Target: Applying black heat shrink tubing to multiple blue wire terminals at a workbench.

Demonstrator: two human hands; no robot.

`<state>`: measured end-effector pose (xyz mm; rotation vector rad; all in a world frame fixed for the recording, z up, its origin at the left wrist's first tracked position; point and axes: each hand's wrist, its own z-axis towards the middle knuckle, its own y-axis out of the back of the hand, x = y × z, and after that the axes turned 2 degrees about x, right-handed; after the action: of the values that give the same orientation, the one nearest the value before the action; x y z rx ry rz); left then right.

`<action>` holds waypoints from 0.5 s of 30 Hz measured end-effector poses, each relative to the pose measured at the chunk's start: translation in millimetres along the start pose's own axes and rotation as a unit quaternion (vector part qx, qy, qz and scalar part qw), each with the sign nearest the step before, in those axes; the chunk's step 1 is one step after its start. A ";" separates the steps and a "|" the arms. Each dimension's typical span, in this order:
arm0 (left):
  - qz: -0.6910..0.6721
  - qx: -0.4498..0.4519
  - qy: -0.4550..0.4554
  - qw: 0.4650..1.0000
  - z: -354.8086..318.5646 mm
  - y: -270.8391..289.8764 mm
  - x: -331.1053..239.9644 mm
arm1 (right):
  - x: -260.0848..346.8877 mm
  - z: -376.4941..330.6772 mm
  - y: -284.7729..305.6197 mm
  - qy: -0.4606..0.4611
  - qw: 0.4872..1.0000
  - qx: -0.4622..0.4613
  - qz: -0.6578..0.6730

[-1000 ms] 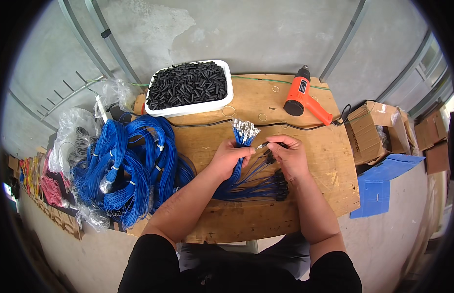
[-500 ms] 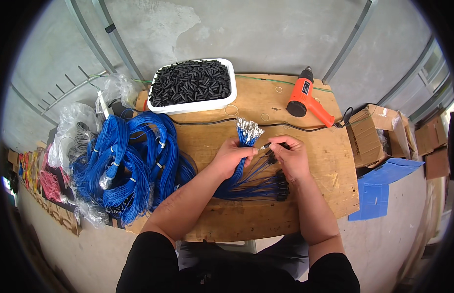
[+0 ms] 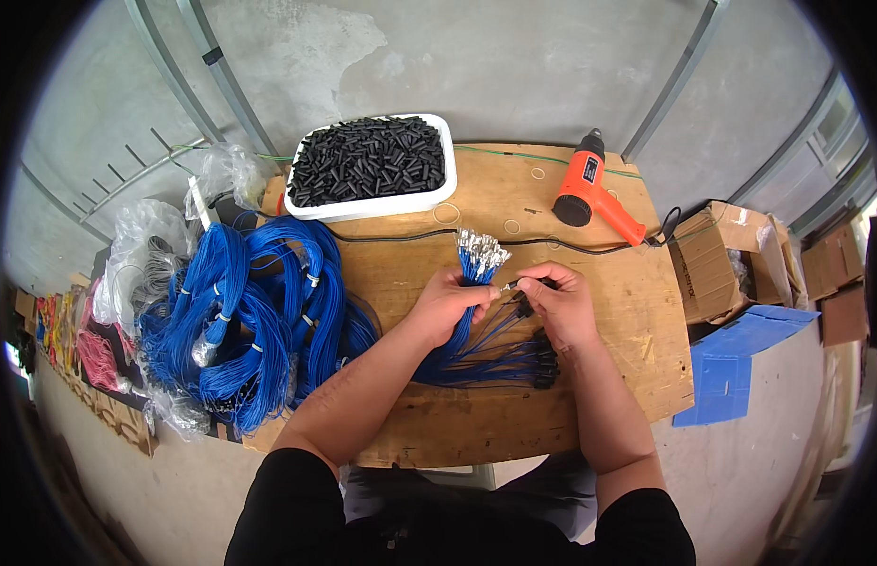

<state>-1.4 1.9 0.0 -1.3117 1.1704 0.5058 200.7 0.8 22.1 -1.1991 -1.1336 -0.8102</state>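
My left hand (image 3: 444, 307) is closed round a bundle of blue wires (image 3: 448, 357), just below their silver crimp terminals (image 3: 481, 251), which fan out above my fist. Beside it on the right, my right hand (image 3: 569, 309) pinches a small black sleeve. One silver terminal tip (image 3: 510, 284) shows between the two hands, close to the sleeve; my fingers hide how far they overlap. Several wires with black sleeves (image 3: 544, 368) on their ends lie on the wooden table under my right wrist.
A white tub (image 3: 450, 160) of short black tubes (image 3: 368, 160) stands at the back. An orange heat gun (image 3: 589, 189) lies back right, near a black cable (image 3: 570, 248). Coiled blue wire hanks (image 3: 259, 321) fill the left. Cardboard boxes (image 3: 717, 259) stand to the right.
Both hands stay almost in place. My right fingers have shifted very slightly at the black sleeve beside the bundle.
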 end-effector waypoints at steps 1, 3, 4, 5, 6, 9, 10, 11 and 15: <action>-0.003 -0.007 0.007 1.000 -0.3 0.6 0.7 | -0.1 0.1 0.2 0.000 1.000 0.000 0.000; -0.007 -0.013 0.015 1.000 -0.7 0.4 0.3 | 0.1 0.7 1.1 0.004 1.000 -0.009 -0.006; -0.013 -0.019 0.016 1.000 -1.4 -1.4 -0.6 | 0.2 1.1 2.1 0.004 1.000 -0.009 -0.006; -0.019 -0.024 0.018 0.999 -1.8 -2.3 -1.1 | 0.2 1.9 3.4 0.004 1.000 -0.016 0.003; -0.019 -0.024 0.018 0.999 -1.6 -1.7 -0.2 | 0.0 2.7 5.0 0.003 1.000 -0.024 0.012; -0.015 -0.017 0.004 1.000 -0.4 0.4 2.8 | -1.8 5.1 13.4 -0.019 0.999 -0.005 0.042; -0.006 -0.026 0.007 1.000 -0.1 0.9 3.6 | -0.3 5.5 13.3 -0.019 0.999 -0.005 0.042; 0.002 -0.034 0.011 0.999 0.0 1.0 4.0 | 2.4 5.8 12.6 -0.049 0.995 -0.001 0.084; 0.004 -0.035 0.002 0.999 0.2 -1.7 2.9 | 0.8 7.4 18.7 -0.116 0.979 0.023 0.168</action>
<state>1.3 0.7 -1.8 -1.3689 1.1704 0.5533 216.7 12.2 17.4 -1.4243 -1.0891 -0.3927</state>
